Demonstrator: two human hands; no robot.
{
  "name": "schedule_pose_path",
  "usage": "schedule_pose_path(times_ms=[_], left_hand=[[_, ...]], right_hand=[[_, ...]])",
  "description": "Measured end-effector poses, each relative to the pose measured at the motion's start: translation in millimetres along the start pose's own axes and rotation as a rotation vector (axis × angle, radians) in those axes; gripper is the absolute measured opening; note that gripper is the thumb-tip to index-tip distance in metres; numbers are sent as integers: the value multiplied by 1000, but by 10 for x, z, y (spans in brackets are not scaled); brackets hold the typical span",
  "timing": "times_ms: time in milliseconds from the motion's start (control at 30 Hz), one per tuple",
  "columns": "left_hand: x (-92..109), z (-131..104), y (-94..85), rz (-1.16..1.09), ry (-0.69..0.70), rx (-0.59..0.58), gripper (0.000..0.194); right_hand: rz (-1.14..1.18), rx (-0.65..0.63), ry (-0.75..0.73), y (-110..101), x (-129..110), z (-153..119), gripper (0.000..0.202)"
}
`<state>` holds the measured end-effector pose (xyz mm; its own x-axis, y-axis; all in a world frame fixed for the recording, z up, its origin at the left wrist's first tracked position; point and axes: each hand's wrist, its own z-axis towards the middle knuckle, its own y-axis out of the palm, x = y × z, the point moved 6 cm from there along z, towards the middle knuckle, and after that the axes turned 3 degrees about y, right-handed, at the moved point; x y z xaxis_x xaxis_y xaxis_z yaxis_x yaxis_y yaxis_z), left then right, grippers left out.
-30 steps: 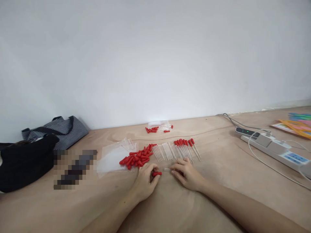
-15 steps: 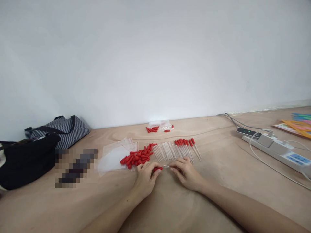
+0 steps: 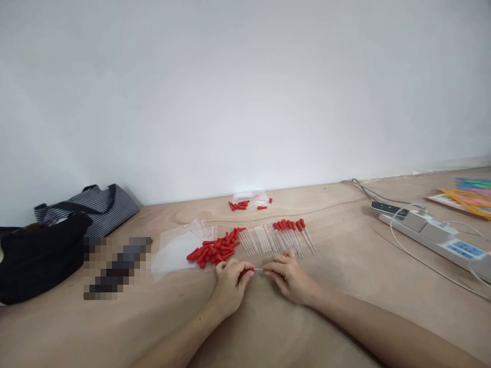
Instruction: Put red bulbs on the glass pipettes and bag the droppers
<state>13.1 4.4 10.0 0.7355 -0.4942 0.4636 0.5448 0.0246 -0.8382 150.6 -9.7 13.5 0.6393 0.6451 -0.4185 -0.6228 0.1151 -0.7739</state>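
Note:
Between thumb and fingers, my left hand (image 3: 230,283) grips a red rubber bulb (image 3: 247,271). My right hand (image 3: 289,278) pinches a thin clear tube (image 3: 259,270), whose end meets the open end of the bulb. Beyond my left hand lies a pile of red bulbs (image 3: 217,249), partly on clear zip bags (image 3: 174,248). A row of clear tubes (image 3: 261,240) lies just past my hands. At its right end are several tubes with red bulbs on them (image 3: 303,223).
Farther back lie a small bag (image 3: 249,196) and loose red bulbs (image 3: 238,205). A striped bag (image 3: 103,204) and black cloth (image 3: 42,255) are at the left. On the right are a power strip (image 3: 441,237) with cables and colourful flat items (image 3: 468,199).
The bulb and the tube have come together; a gap between them before is closed. My right hand has moved slightly left and down. The whole view has shifted a little.

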Motion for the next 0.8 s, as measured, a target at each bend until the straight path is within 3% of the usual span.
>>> schedule_pose_path(times_ms=[367, 800], left_hand=[[155, -22, -45, 78, 153, 47, 11], [220, -33, -57, 82, 189, 37, 14]], right_hand=[[-236, 69, -159, -11, -51, 19, 24], [-238, -36, -79, 71, -51, 45, 19]])
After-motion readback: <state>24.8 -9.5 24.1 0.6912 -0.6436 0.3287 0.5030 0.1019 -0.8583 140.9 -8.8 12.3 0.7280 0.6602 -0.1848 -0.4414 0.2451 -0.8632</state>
